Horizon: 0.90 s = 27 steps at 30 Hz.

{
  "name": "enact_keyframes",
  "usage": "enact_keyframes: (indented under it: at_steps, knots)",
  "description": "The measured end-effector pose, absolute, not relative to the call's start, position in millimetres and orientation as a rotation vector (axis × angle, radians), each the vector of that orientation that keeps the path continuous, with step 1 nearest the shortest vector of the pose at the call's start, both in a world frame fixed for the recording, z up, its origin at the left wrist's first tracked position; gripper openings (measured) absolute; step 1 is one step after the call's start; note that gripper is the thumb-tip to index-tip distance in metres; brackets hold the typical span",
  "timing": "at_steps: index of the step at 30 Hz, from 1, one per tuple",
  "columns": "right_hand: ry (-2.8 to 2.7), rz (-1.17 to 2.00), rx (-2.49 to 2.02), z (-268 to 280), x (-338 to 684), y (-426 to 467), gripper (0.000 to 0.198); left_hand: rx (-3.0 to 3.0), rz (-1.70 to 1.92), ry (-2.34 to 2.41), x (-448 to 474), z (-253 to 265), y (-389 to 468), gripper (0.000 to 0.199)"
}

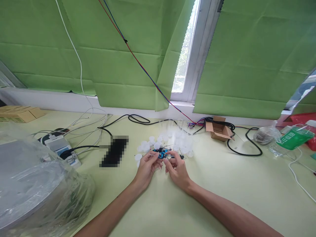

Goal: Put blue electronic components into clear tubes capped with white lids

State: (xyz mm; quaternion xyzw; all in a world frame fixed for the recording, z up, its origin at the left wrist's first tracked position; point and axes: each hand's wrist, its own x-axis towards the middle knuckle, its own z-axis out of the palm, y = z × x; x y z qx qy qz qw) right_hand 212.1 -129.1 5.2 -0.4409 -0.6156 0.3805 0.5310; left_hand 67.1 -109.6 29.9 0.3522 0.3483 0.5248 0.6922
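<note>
My left hand [147,163] is closed in a pinch at the left side of a small pile of blue and black electronic components [162,154] with thin wire leads. A thin pale lead sticks out leftward from between its thumb and forefinger. My right hand [177,168] is at the pile's right side, thumb and forefinger curled at the blue parts; what is between their tips is too small to make out. A dark round component [182,157] lies just beyond its knuckles. Small translucent plastic caps [144,144] and clear tubes [180,131] are spread behind and around the pile.
At left are a bulky plastic-wrapped object [44,184], a power strip [61,149] and a pixelated dark rectangle [115,151]. Black cable [138,119] runs along the back. An open cardboard box [218,130], a plastic bag [266,135] and a green-labelled bottle [293,140] stand at right.
</note>
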Motion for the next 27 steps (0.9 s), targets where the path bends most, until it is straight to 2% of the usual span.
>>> enact_keyframes:
  at_steps: [13, 27]
  knots:
    - [-1.488, 0.931, -1.081, 2.2, 212.7, -127.3, 0.026, 0.869, 1.138, 0.76, 67.8, 30.6, -111.8, 0.025]
    - [-1.491, 0.768, -1.128, 2.1, 212.7, -124.5, 0.052, 0.937, 1.082, 0.734, 68.4, 28.9, -114.2, 0.023]
